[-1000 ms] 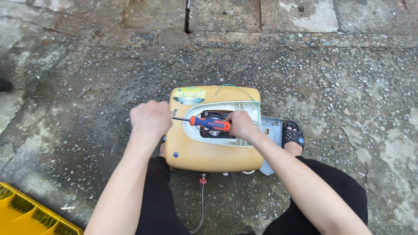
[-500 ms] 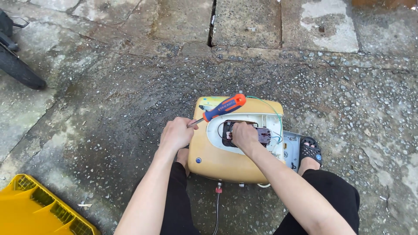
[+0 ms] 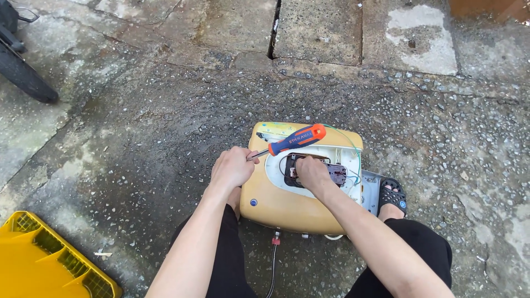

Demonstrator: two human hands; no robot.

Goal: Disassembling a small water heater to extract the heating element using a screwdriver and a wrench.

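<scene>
A yellow rounded appliance casing (image 3: 276,201) lies on the wet ground between my knees. Its white opening (image 3: 346,157) shows dark inner parts and thin wires. My left hand (image 3: 233,167) rests at the casing's left edge and grips the metal shaft of a screwdriver (image 3: 295,139) with an orange and blue handle pointing up to the right. My right hand (image 3: 312,174) reaches into the opening, fingers on the dark component (image 3: 334,172) inside; whether it grips it I cannot tell.
A yellow plastic crate (image 3: 47,265) sits at the lower left. A dark tyre (image 3: 25,77) shows at the upper left. A hose (image 3: 274,259) leaves the casing's near side. My sandalled foot (image 3: 393,198) is to the right of it. Cracked concrete slabs lie beyond.
The screwdriver passed from my right hand over the opening to my left hand, which holds it by the shaft. My right hand went down into the opening. The view shifted.
</scene>
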